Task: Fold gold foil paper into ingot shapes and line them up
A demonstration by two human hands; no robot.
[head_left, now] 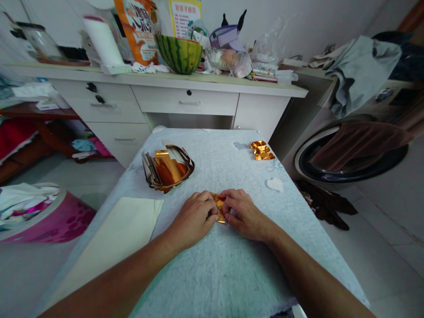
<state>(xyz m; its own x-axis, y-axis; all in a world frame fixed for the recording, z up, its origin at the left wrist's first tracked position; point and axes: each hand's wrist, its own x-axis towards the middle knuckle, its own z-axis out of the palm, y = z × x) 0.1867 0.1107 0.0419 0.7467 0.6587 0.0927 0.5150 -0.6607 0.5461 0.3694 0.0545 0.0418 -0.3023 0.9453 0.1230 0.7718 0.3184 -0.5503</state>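
Observation:
My left hand (198,216) and my right hand (243,213) meet at the middle of the cloth-covered table (218,269). Between them is a piece of gold foil paper (217,201), partly folded, with the fingers of both hands pinching its two sides. Much of the foil is covered by my fingers. Beyond my left hand, a stack of gold foil sheets (167,170) lies in a curled, basket-like holder. Toward the far right corner sit several folded gold foil pieces (262,151) in a row. A pale paper stack (122,234) lies beside my left forearm.
Behind the table stands a white desk (195,99) with drawers, bearing a watermelon half (180,55), an orange snack bag (139,31) and plastic bags. A pink bin (71,216) is at left, a washing machine (318,150) at right.

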